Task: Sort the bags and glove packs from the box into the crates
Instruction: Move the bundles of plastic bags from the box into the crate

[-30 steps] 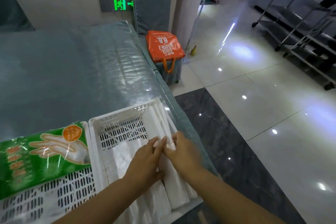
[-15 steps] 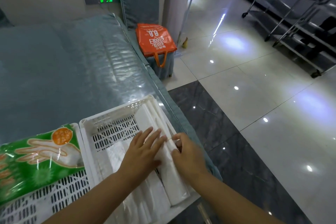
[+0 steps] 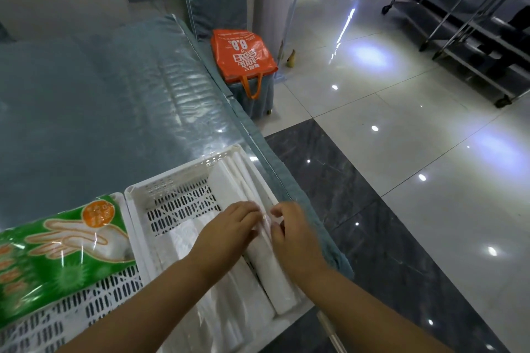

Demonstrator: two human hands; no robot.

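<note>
Both hands are working on one long white folded plastic bag bundle (image 3: 266, 264) lying in the right-hand white perforated plastic crate (image 3: 172, 183). The left hand (image 3: 226, 235) is lying palm-down, fingers loosely curled over the bundle's left edge. The right hand (image 3: 295, 235) is pinching the bundle's upper right edge between thumb and bent fingers; neither hand is clenched, and motion blur is hiding whether the pinch is fully closed on the plastic.

Change noted: half a second ago the left hand was lying flat and spread across the bundles, fingers extended; it is now drawing in toward the right hand, the fingertips nearly meeting over the same bundle. One second ago the hands were touching in a similar way. Judgement: the person is squaring and pressing this bundle against the crate's right wall rather than lifting it, so this bag is already sorted and the placement is finishing.

More white bag bundles (image 3: 229, 192) are lying alongside it in the same crate. A green printed glove pack (image 3: 57, 249) is resting on the adjoining white crate (image 3: 71, 309) to the left. Both crates are sitting on the grey plastic-covered table (image 3: 100, 100). The source box is not in view.
</note>
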